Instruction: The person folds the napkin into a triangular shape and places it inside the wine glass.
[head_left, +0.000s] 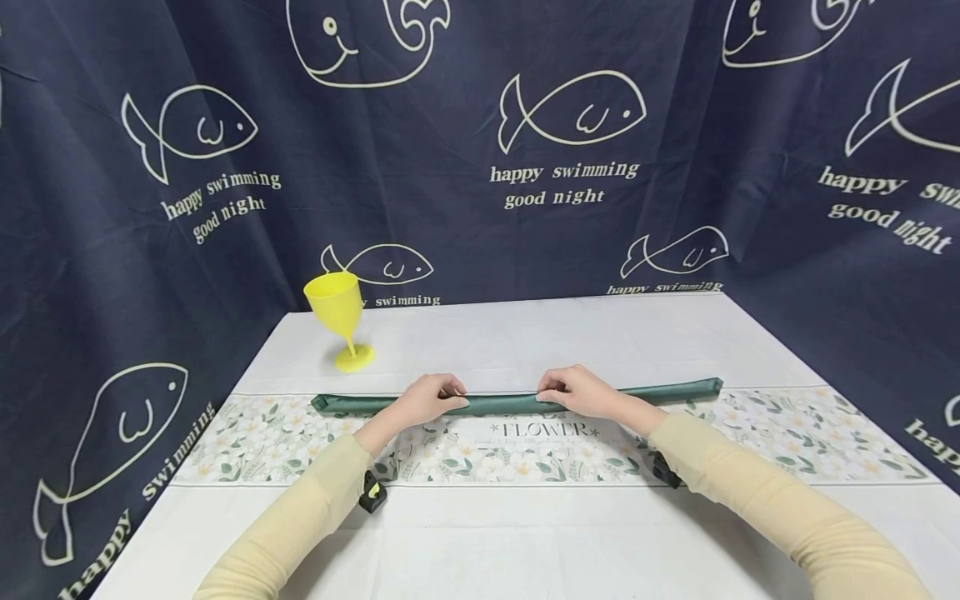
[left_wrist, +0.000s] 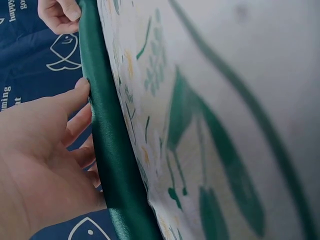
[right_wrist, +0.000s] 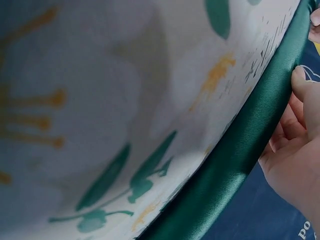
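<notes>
**Glossy green fabric roll (head_left: 501, 405) lies pinched midway by two hands**

A long, slim tube of rolled cloth stretches across the table along the far edge of a printed floral band (head_left: 817, 433). Its surface has a satiny sheen, with a fine woven grain in the right wrist view; the middle dips slightly and both ends are blunt.

The left hand (head_left: 426, 400) holds the roll left of its middle, thumb on the near side, the other fingers bent behind it, little gap between. The right hand (head_left: 588, 392) grips it likewise on the other side of the middle, a short bare stretch of roll between them.

The tablecloth (head_left: 525, 542) is smooth and white, faintly creased. Beyond the roll's left part stands a matte yellow goblet (head_left: 335, 304), with a rounded bowl, thin stem and disc foot. Navy curtains (head_left: 450, 167) with white fish outlines hang in soft folds behind.
</notes>
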